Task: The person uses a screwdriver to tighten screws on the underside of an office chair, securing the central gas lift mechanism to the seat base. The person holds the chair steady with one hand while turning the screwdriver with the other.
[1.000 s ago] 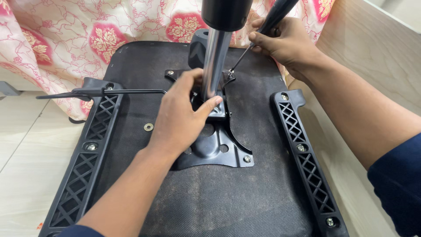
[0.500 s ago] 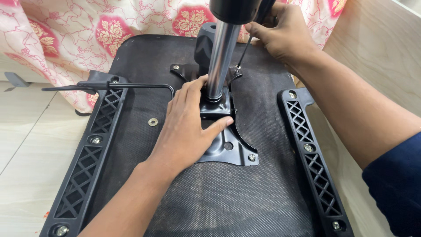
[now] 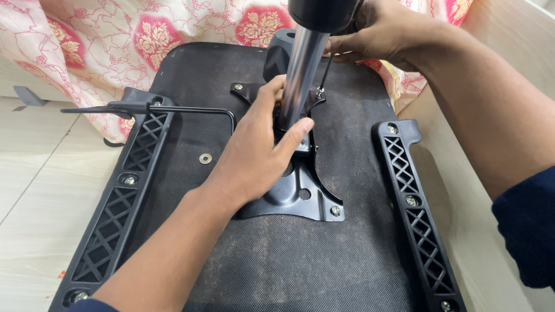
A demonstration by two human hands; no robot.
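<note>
Left hand (image 3: 254, 159) grips the base of the upright metal column (image 3: 300, 69) at the seat's centre, steadying it, while right hand (image 3: 378, 29) clasps a screwdriver (image 3: 325, 75) angled at the far bracket screw (image 3: 318, 92).

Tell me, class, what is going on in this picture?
A person works on the underside of an upturned office chair seat. The left hand grips the base of the metal column, pressing on the black mounting plate. The right hand holds a thin screwdriver, its tip at a screw on the plate's far right corner. A loose washer lies on the seat.
</note>
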